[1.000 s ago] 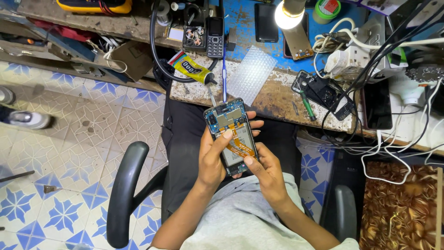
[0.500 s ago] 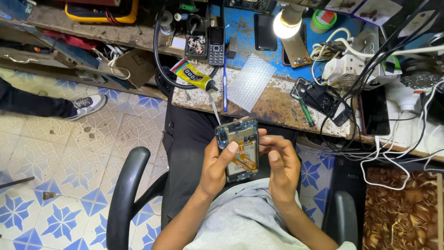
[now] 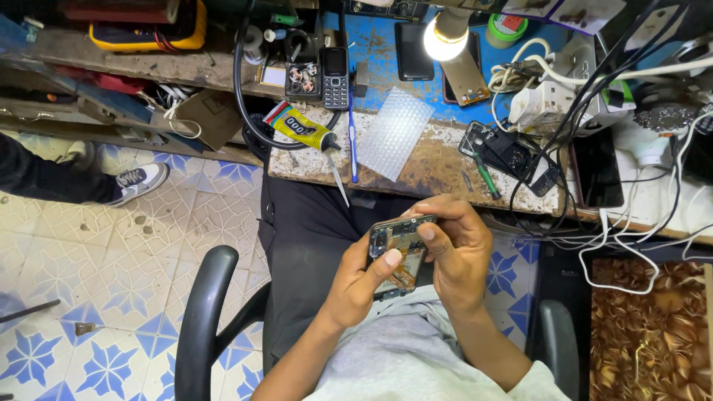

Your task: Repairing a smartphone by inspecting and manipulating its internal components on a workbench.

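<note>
An opened smartphone (image 3: 394, 252) with its back cover off shows a circuit board and orange flex parts. My left hand (image 3: 355, 286) grips its lower left side, thumb lying across the board. My right hand (image 3: 457, 249) wraps the phone's upper right edge, fingers curled over the top and thumb pressing near the upper middle. The phone is held above my lap, just in front of the workbench edge (image 3: 445, 191).
On the bench lie a yellow glue tube (image 3: 298, 126), a small keypad phone (image 3: 335, 77), a bubble-wrap sheet (image 3: 394, 132), a green screwdriver (image 3: 484, 172), a lit bulb (image 3: 443, 41), chargers and cables (image 3: 594, 96). Another person's shoe (image 3: 137, 182) rests on the tiled floor at left. Chair armrests (image 3: 200, 319) flank me.
The phone has moved right and lower in view. My right hand has shifted from its lower right edge up to the top, now curling over the upper edge.
</note>
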